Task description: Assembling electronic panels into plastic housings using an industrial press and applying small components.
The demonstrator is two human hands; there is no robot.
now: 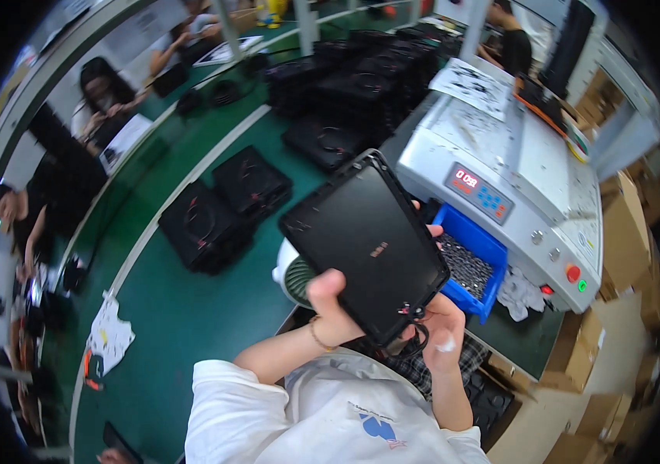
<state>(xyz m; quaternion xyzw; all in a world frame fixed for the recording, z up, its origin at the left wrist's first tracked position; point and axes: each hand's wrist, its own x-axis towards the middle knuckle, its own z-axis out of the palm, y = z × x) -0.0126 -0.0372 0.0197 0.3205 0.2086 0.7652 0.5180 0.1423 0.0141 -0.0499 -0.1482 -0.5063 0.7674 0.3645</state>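
Observation:
My left hand (331, 309) grips a flat black rectangular plastic housing (372, 251), its thumb pressed on the near left edge. The housing is tilted in front of my chest, with a raised rim and small red and black wire ends at its lower corner. Fingertips show past its right edge, and the rest of that grip is hidden behind it. At the lower right corner my right hand (444, 329) is curled around a black cable (415, 342) that loops from the housing. Something white is on this hand. Partly behind the housing is a round white fan-like thing (296, 277) with green slats.
On the right stands a grey bench machine (500, 155) with a lit display and buttons. A blue bin (492, 298) of small metal parts sits before it. Black housings (205, 224) lie on the green table (164, 325), more stacked behind. Co-workers sit at left; cardboard boxes stand at right.

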